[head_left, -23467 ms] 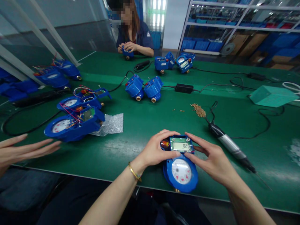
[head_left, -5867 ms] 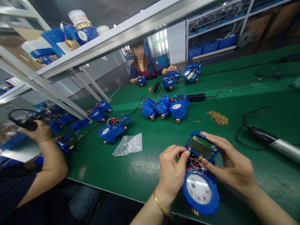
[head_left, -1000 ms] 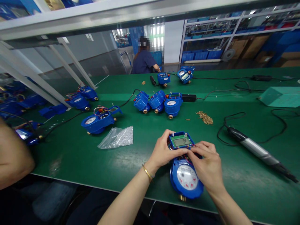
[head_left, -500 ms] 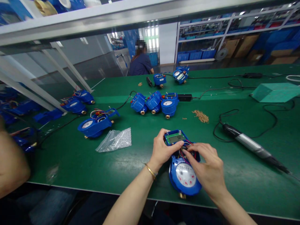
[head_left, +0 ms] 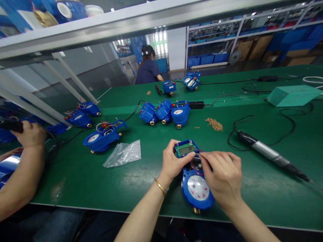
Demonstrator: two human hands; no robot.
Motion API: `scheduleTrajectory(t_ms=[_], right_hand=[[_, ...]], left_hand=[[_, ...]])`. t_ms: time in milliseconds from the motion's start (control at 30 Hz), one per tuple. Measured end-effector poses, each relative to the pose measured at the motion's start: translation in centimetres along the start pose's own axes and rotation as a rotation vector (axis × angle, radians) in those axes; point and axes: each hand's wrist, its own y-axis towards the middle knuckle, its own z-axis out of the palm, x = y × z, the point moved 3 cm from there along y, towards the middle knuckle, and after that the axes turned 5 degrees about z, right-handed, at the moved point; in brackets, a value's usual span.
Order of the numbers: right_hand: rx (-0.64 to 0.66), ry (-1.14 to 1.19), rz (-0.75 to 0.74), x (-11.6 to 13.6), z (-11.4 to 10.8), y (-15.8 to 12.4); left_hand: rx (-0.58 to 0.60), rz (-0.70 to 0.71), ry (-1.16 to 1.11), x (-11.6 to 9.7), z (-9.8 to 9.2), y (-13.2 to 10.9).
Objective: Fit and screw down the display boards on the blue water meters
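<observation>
A blue water meter [head_left: 198, 191] with a round white dial lies in front of me near the table edge. Its upper housing stands open and shows a green circuit board with a small display [head_left: 187, 150]. My left hand [head_left: 174, 161] grips the left side of that housing, thumb at the board's lower edge. With thumb and fingertips pinched together, my right hand [head_left: 223, 173] holds thin wires [head_left: 198, 164] at the housing's right side. The wires run down into the opening below the board, partly hidden by my fingers.
An electric screwdriver [head_left: 272, 154] with a cord lies right. Small brass screws [head_left: 214, 124] are heaped behind my hands. Several blue meters [head_left: 164, 111] stand farther back; an opened one [head_left: 103, 137] sits left beside a plastic bag [head_left: 123, 154]. A co-worker's arm [head_left: 27, 164] reaches in at far left.
My right fingertips have shifted up from the wire opening toward the board's lower edge. At left, the co-worker's hand has come into view holding a dark tool.
</observation>
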Motion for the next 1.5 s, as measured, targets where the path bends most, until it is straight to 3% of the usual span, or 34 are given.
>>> scheduleTrajectory(t_ms=[167,300,500,633,800,967,1167,1300,1500], right_hand=[[0.073,0.33,0.148,-0.6,0.4,-0.4],[0.194,0.249,0.196,-1.2,1.2,-1.1],[0.174,0.09,0.23,-1.5,2.2,0.2],[0.167,0.152,0.237,-1.7,2.7,0.7],[0.287,0.414,0.208,-2.7,0.9,-0.1],[0.268,0.613,0.45,-3.5,-1.8,-0.4],[0.767,0.86,0.765,-3.4,-0.9,0.0],[0.918,0.954,0.711,-3.8,-1.4,2.0],[0.842,0.854,0.514,-4.6,-1.6,4.3]], left_hand=[[-0.026,-0.054,-0.074,0.2,0.1,0.0],[-0.047,-0.103,-0.167,0.4,0.1,-0.1],[-0.003,-0.044,-0.217,-0.4,0.2,-0.3],[-0.003,0.024,-0.196,-0.4,0.2,-0.6],[-0.042,0.132,-0.153,-0.2,0.0,-1.3],[-0.022,0.341,-0.023,-1.4,-0.2,-1.7],[-0.025,0.514,0.084,-2.2,-0.2,-2.0],[-0.001,0.564,0.078,-2.2,-0.1,-2.2],[0.027,0.6,0.062,-1.9,0.1,-2.0]])
